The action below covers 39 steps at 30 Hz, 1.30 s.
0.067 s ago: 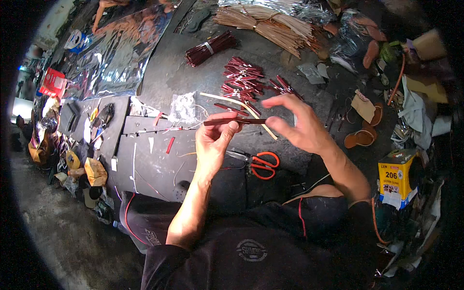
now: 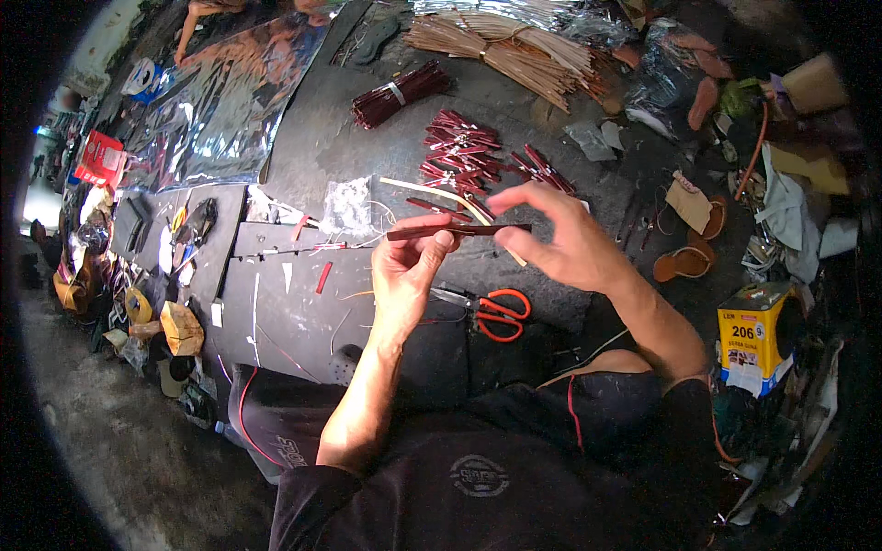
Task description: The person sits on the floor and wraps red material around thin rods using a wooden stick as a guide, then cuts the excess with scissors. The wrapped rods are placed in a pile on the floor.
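A: How are the hands seen?

B: A thin dark-brown strip (image 2: 457, 230) is held level between them; the left hand (image 2: 411, 266) is closed around its left end, thumb on top; the right hand (image 2: 562, 241) pinches its right end between thumb and forefinger, the other fingers being spread; the strip is kept above the dark work surface (image 2: 303, 321), at about the middle of the view.

A: What is found nearest to the hands?

B: A pair of orange-handled scissors (image 2: 496, 312) is laid just below the strip, at five o'clock from the left hand; a pale stick (image 2: 450, 197) is seen behind the strip, partly hidden by the right hand.

A: And farther out?

B: A scatter of short dark-red strips (image 2: 464, 151) is spread at twelve o'clock from the hands; a tied bundle of dark-red strips (image 2: 400, 94) is placed beyond it, at eleven o'clock; a bundle of tan sticks (image 2: 514, 50) is laid farthest, at twelve o'clock; a yellow box (image 2: 755, 335) is stood well apart at four o'clock; silver foil sheeting (image 2: 220, 110) is spread at ten o'clock.
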### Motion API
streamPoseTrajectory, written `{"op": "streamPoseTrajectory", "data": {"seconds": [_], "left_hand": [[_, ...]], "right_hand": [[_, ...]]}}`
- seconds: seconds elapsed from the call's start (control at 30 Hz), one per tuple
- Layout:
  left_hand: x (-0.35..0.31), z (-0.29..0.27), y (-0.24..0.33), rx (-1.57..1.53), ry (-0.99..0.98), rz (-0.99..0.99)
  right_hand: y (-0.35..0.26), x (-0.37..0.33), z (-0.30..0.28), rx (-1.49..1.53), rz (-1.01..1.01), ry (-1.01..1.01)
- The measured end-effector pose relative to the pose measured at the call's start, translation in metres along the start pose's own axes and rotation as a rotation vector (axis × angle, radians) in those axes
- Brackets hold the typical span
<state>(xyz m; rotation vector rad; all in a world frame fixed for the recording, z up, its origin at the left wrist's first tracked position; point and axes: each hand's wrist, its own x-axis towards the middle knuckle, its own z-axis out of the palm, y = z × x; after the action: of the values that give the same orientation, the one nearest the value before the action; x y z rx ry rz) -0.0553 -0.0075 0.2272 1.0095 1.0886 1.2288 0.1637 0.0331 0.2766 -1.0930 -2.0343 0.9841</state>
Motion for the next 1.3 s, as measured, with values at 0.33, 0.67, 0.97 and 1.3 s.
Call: {"op": "streamPoseTrajectory", "data": {"seconds": [0.33,0.67,0.97,1.3], "left_hand": [[0.001,0.007,0.015,-0.044,0.138,0.088],[0.000,-0.012,0.020,0.058,0.124,-0.008],[0.003,-0.024,0.013,0.112,0.186,-0.087],[0.004,-0.020,0.008,-0.031,0.179,-0.140]], "right_hand": [[-0.022,0.027,0.034,-0.075,-0.026,0.064],[-0.021,0.034,0.050,0.068,0.115,-0.029],[-0.009,0.042,0.063,0.232,0.282,-0.166],[-0.009,0.038,0.061,0.066,0.203,-0.086]]}}
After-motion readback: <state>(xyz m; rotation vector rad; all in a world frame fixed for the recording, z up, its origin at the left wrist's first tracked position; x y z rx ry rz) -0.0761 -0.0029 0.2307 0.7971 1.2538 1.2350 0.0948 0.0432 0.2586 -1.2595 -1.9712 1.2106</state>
